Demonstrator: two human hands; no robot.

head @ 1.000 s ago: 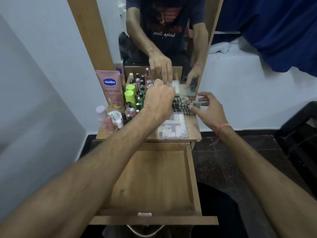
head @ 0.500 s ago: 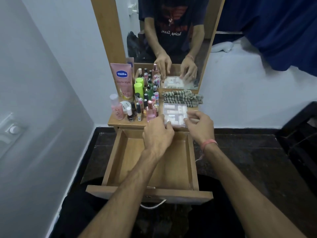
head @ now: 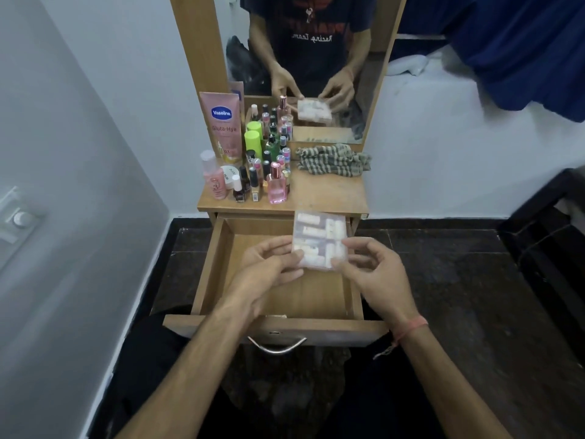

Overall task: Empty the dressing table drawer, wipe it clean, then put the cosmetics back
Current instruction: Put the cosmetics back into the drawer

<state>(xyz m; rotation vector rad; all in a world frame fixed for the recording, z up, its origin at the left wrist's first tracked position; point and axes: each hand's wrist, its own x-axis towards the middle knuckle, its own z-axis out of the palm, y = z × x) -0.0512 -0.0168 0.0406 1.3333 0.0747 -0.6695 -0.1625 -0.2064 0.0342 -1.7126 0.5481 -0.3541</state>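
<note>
Clear box (head: 319, 239) is pinched at its near corners by left hand (head: 272, 267) and right hand (head: 370, 270), above drawer (head: 285, 299)'s back-right. Lid latch apparently unverifiable; tilt could spill contents.

The open drawer (head: 253, 299) lies bare and reachable from 6 o'clock, while on the worktop (head: 329, 198) crowded bottles (head: 262, 166) block 10 o'clock and a striped cloth (head: 332, 160) blocks 12, leaving its right front free.

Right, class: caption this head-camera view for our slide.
Both hands lower a clear compartment box into the open, empty drawer; bottles wait on top.
</note>
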